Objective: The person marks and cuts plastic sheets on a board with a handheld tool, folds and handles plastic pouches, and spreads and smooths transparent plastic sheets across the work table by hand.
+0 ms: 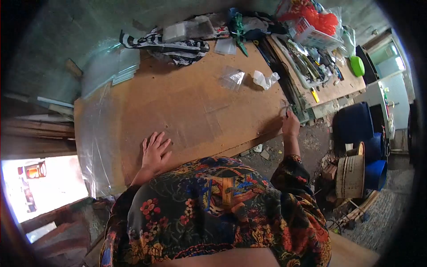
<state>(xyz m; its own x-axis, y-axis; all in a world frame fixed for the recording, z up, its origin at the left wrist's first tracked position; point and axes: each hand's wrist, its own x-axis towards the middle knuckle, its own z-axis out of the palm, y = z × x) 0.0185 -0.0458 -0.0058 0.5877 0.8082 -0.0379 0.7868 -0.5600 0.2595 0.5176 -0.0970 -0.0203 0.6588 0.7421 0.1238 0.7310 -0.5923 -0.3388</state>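
My left hand [155, 152] lies flat near the front edge of the brown wooden table [187, 93], fingers spread, holding nothing. At the table's right edge, my right hand [290, 124] is closed, with a small dark thing by its fingertips that I cannot make out. Beyond that hand lie a crumpled white paper or plastic piece [266, 80] and a clear plastic bag [232, 77]. To the left of my left hand, clear plastic sheeting [98, 142] covers the table's end.
Clear sheets [126, 66] are stacked at the back left, beside black-and-white striped cloth [184, 51]. Green-handled scissors [240, 44] lie at the back. On the right are a tool tray [307, 64], a yellow cutter [314, 95], a white basket [311, 35] and blue barrels [353, 122].
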